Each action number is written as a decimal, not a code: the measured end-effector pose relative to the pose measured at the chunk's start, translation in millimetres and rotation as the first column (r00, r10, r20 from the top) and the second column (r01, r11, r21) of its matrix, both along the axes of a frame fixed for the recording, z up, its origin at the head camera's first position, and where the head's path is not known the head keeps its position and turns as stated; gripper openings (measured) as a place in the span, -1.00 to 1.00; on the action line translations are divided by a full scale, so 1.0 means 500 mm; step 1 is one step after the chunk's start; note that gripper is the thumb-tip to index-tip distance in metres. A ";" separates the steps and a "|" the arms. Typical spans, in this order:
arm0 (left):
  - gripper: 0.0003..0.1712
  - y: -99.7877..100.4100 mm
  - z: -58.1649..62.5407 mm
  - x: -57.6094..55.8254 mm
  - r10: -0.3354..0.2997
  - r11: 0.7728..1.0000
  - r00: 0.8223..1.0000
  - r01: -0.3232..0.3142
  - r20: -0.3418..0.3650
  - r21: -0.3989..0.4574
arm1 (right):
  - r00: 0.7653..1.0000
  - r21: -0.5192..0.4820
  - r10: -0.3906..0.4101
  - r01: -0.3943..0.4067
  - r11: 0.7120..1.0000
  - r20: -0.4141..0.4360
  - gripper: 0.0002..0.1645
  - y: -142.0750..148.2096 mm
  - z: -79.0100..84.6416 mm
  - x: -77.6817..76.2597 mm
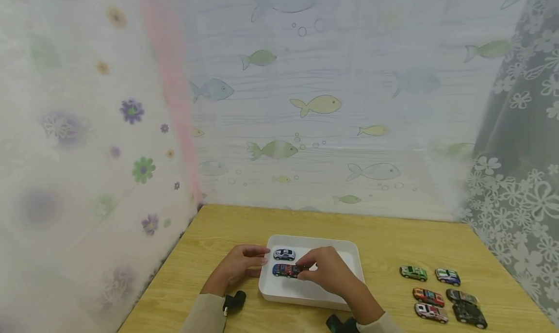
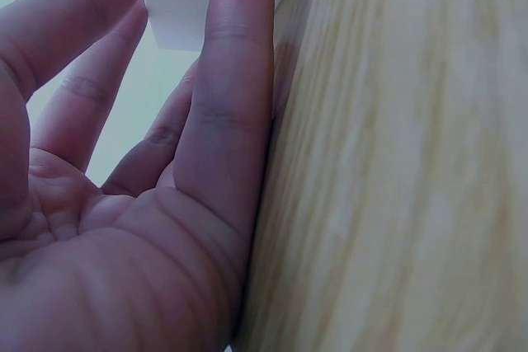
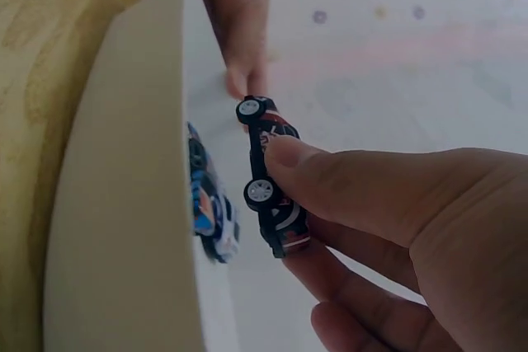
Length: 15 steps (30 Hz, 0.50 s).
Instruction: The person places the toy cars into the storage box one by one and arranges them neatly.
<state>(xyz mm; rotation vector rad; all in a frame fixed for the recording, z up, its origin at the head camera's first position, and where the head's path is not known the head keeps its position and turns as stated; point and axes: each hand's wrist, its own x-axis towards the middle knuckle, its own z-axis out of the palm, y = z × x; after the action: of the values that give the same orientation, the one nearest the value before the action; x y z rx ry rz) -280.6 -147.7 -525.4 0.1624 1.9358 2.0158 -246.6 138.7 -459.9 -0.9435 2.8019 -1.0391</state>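
Between thumb and fingers, my right hand [image 1: 328, 273] pinches a dark toy car with red markings [image 3: 280, 222], held above the floor of a white tray [image 1: 314, 301]. A blue toy car [image 1: 278, 270] lies in the tray just left of the held one, partly overlapped by it in the head view. Behind it sits a white toy car [image 1: 284, 255] with dark markings, near the tray's left wall. My left hand [image 1: 236, 267] is at the tray's left side, fingers extended toward the wall; its lower edge lies along the wooden table in the left wrist view.
On the wooden table [image 1: 384, 245], right of the tray, stand several more toy cars, among them a green one [image 1: 413, 273], a red-orange one [image 1: 428, 296] and a black one [image 1: 469, 315]. Patterned curtains [image 1: 319, 80] enclose the back and sides.
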 end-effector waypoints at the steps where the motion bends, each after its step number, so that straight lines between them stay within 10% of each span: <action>1: -0.56 0.000 0.000 0.000 0.001 1.000 1.000 -0.001 0.000 -0.002 | 1.000 0.003 -0.003 0.003 1.000 0.005 -0.76 -0.003 -0.001 0.001; 15: -0.51 -0.001 0.005 0.005 -0.015 1.000 1.000 0.015 0.008 0.004 | 1.000 -0.010 -0.019 0.019 1.000 -0.006 -0.79 -0.042 -0.039 0.010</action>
<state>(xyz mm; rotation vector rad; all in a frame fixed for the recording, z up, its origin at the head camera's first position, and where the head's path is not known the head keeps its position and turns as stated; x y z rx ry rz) -278.2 -148.2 -522.9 0.1689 1.9203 2.0079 -241.7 117.6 -479.6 -0.9250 2.8186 -1.0552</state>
